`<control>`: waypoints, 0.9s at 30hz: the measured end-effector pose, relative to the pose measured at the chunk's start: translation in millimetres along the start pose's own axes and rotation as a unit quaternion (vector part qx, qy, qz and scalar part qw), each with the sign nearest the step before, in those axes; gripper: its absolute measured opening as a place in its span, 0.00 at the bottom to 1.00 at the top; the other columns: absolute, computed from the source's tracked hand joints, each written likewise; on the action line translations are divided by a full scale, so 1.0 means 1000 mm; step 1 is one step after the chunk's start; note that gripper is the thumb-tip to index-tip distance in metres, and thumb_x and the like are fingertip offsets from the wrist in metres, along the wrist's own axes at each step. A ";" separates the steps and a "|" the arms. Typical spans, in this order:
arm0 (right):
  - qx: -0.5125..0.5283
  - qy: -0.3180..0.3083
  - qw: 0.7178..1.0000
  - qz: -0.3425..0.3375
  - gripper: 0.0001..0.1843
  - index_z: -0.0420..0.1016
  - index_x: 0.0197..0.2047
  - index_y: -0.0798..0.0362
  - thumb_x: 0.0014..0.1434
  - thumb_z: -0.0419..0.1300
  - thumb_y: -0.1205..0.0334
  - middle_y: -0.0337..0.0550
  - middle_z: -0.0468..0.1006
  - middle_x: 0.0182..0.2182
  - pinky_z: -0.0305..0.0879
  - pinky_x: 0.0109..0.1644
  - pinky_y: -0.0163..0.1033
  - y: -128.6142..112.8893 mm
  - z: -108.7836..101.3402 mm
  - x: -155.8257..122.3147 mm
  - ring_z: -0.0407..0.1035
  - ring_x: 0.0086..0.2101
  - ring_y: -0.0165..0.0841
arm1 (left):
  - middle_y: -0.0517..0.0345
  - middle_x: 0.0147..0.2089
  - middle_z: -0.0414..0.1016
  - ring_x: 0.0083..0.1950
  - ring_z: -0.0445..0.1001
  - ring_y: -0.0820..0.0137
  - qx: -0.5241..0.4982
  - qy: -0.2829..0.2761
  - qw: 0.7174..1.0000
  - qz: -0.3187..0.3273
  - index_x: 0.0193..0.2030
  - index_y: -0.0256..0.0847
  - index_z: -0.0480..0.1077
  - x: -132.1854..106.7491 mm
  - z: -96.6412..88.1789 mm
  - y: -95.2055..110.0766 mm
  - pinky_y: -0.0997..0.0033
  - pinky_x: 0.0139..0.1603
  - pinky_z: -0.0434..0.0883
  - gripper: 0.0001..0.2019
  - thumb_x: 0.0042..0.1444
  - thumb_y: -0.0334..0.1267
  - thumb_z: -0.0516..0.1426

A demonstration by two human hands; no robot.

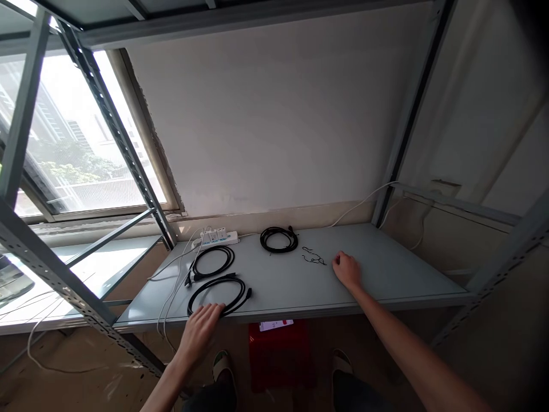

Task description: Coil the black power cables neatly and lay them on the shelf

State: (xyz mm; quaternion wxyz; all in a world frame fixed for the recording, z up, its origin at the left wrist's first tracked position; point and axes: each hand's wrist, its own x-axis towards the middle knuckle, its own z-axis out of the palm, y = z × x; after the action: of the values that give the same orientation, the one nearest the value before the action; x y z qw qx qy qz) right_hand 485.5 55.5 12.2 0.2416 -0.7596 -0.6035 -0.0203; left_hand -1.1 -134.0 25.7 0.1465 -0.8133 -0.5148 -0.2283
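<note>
A coiled black cable (242,286) with a plug end lies at the near left of the grey shelf. My left hand (203,326) is at its front side, fingers bent over the cable at the shelf edge; the thumb is hidden. Behind it lies a second black cable coil (231,260), and a third coil (278,250) rests farther back near the wall. Several thin black ties (314,259) lie loose in the middle. Just right of them, my right hand (348,270) rests on the shelf with curled fingers, and whatever is inside, if anything, is hidden.
A white power strip (218,237) with plugs stands at the back left, its white cords (171,297) hanging over the front edge. Metal uprights (407,131) frame the shelf (283,286). Below is a red stool (278,357) with a phone (275,325) on it.
</note>
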 end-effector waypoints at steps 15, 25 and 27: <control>-0.008 -0.005 1.000 0.004 0.07 0.72 0.38 0.53 0.66 0.53 0.65 0.46 0.79 0.36 0.54 0.38 0.39 -0.001 -0.001 0.001 0.71 0.40 0.38 | 0.60 0.25 0.67 0.29 0.65 0.68 -0.175 0.022 0.932 -0.317 0.29 0.41 0.67 0.158 -0.081 -0.024 0.72 0.29 0.56 0.25 0.66 0.59 0.46; -0.014 -0.008 1.000 0.017 0.08 0.73 0.41 0.53 0.66 0.52 0.66 0.49 0.79 0.37 0.56 0.42 0.40 -0.005 -0.003 0.001 0.71 0.42 0.39 | 0.50 0.38 0.76 0.40 0.75 0.63 0.069 0.020 0.994 -0.086 0.39 0.41 0.68 0.178 0.004 0.020 0.69 0.40 0.61 0.17 0.73 0.46 0.44; -0.013 -0.010 1.000 0.017 0.08 0.73 0.41 0.54 0.66 0.52 0.66 0.49 0.79 0.38 0.56 0.42 0.40 -0.006 -0.004 0.000 0.71 0.43 0.40 | 0.49 0.39 0.77 0.42 0.75 0.62 0.079 -0.021 0.996 -0.041 0.39 0.41 0.68 0.173 0.026 0.020 0.68 0.42 0.63 0.17 0.73 0.44 0.44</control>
State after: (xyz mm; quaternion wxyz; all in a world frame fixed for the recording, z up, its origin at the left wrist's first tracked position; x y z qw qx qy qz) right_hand 481.5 55.3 17.8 0.2256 -0.7733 -0.5923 -0.0166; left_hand 86.3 3.4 93.5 0.1898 -0.7819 -0.5673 -0.1754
